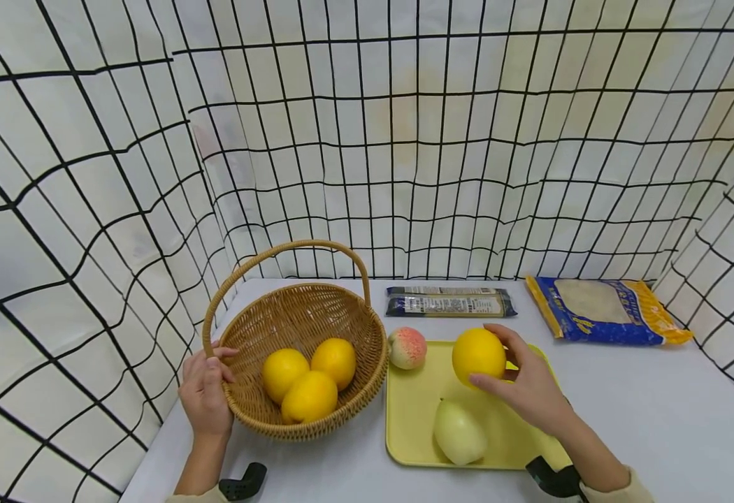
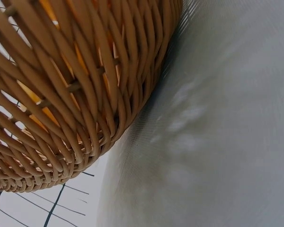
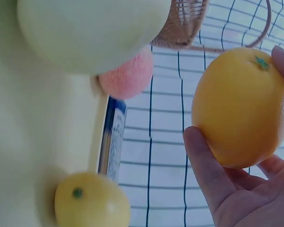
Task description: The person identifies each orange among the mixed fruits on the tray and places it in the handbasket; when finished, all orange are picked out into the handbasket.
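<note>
My right hand (image 1: 533, 391) holds an orange (image 1: 479, 356) with a green star-shaped stem mark, raised above the yellow tray (image 1: 409, 426). Fingers and thumb are curved round the fruit. On the left, my left hand (image 1: 206, 395) grips the rim of a wicker basket (image 1: 304, 311) beside the foot of its handle. Three oranges (image 1: 310, 397) lie inside it. A pale green pear (image 1: 460, 432) rests on the tray, and a pink peach (image 1: 407, 348) sits at its back left corner. Another yellow fruit (image 3: 92, 201) on the tray is mostly behind my right hand in the head view.
Behind the tray lie dark, narrow packets (image 1: 451, 302). A blue and yellow bag (image 1: 606, 311) lies at the back right of the white table (image 1: 644, 412). Black grid mesh over white cloth (image 1: 430, 161) walls in the back and both sides.
</note>
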Motion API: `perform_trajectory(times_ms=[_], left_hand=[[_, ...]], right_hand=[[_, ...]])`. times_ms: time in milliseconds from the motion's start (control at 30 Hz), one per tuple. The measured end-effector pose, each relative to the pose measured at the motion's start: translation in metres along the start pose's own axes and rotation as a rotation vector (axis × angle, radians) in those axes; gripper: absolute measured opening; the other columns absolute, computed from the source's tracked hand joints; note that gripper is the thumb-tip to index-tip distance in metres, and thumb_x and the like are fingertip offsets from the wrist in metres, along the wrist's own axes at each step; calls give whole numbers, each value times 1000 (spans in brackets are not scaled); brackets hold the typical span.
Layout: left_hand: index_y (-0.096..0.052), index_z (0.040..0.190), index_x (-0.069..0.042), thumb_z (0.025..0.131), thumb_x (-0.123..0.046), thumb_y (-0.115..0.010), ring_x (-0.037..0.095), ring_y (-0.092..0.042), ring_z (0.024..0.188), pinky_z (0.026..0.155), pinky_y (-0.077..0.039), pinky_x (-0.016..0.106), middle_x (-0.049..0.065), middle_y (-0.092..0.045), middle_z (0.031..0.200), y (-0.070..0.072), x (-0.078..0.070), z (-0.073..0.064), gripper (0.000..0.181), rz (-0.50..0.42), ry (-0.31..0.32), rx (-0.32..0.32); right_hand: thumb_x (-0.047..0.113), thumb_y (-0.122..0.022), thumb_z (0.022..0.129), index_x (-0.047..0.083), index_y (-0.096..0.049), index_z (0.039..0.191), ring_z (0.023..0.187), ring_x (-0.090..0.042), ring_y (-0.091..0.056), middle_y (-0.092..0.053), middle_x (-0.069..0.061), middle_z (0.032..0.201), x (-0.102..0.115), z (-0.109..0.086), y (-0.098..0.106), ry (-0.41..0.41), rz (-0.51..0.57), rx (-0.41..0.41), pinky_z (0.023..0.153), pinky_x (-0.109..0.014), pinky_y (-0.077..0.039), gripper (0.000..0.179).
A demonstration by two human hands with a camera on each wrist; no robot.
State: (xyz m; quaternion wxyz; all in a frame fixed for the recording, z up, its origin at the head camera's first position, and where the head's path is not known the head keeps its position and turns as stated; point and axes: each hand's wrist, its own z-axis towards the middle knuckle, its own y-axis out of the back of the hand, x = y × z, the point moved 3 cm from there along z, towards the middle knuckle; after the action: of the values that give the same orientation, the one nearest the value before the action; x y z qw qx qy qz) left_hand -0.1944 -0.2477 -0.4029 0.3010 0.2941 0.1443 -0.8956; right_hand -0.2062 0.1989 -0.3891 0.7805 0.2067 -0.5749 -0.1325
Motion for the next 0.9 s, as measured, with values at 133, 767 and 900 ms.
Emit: perform_trajectory(times_ms=[133,767,900], left_hand=[[-46,51,2,94,-3,-39,22,-53,106,99,-29,27,11,-67,81,3,19,-3,43,12,12,-1],[-46,52,2,94,-3,-39,31,-51,107,99,-29,27,8,-69,82,5,28,-5,43,5,24,4],[-46,52,3,94,-3,-39,29,-50,107,99,-29,27,8,-68,82,3,17,-3,43,0,26,6]], right_hand=[[29,-80,80,19,-39,145,101,-24,-61,-53,-11,130,12,8,-15,18,13,33,82,-27,-53,77],[30,-84,75,31,-42,143,108,-21,-60,-51,2,136,64,37,-77,111,141,128,84,-36,-54,81],[25,-85,74,33,-43,142,103,-23,-61,-51,3,134,69,40,-88,125,191,117,81,-34,-55,80]])
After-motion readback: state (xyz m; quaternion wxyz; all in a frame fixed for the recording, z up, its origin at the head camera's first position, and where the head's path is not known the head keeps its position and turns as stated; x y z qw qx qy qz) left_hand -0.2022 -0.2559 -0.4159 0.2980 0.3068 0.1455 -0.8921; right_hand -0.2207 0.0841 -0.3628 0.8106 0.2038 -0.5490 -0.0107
